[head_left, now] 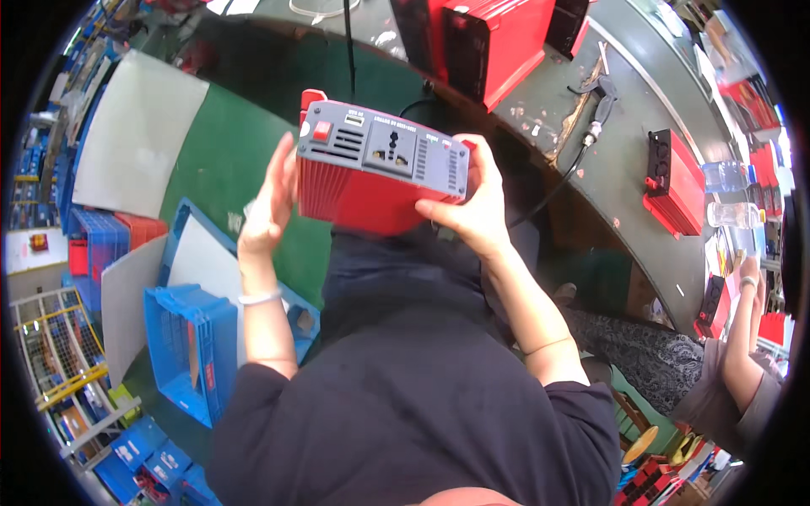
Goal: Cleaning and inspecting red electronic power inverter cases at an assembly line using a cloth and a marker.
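Observation:
A red power inverter (359, 198) with a ribbed metal case is held up in front of my body. Its grey end panel (426, 164) faces me, with a universal socket, a red rocker switch, a small USB port and vent slots. My right hand (474, 202) grips its right end, thumb on the red case and fingers around the far corner. Alongside the left end is my left hand (268, 202), its fingers stretched out; whether they touch the case I cannot tell. A white band (259, 298) circles my left wrist.
More red inverters (506, 46) stand on the dark bench (616, 207), one (675, 185) farther right near clear bottles (732, 214). A black tool with a cable (601, 105) lies between. Blue crates (190, 346) are at my left. Another person's arm (744, 337) reaches in at right.

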The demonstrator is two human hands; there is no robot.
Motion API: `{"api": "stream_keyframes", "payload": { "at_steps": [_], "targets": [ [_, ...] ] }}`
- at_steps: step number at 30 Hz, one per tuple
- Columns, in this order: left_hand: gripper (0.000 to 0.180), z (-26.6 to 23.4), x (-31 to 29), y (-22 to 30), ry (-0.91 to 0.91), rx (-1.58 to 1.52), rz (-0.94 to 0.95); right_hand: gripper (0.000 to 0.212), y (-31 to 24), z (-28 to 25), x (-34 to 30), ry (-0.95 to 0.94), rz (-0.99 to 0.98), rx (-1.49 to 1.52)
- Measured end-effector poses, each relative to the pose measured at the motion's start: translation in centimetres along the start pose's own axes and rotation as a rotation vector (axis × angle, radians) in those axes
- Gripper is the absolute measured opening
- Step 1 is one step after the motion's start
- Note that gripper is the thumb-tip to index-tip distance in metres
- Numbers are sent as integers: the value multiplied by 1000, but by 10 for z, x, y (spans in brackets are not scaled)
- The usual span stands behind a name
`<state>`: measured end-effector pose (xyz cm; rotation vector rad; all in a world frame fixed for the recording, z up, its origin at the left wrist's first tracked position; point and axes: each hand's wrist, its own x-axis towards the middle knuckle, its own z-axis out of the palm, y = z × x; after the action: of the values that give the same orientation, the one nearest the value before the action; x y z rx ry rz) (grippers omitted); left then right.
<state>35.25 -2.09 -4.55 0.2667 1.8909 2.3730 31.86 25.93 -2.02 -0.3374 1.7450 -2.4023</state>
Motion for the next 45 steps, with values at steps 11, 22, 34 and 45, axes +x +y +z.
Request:
{"api": "stream_keyframes", "payload": {
  "at_steps": [11,22,34,45],
  "targets": [
    [80,31,14,-2,76,218,147,81,24,-26,-8,-280,198,-198],
    [78,28,6,-18,33,341,55,34,-41,-63,-15,-31,245,-160],
    [79,7,-4,-30,-16,256,-26,35,-3,-33,-12,-387,-411,-901],
    [76,1,-1,-33,-74,278,-38,39,-1,-41,-12,-474,-465,-1001]
  ]
}}
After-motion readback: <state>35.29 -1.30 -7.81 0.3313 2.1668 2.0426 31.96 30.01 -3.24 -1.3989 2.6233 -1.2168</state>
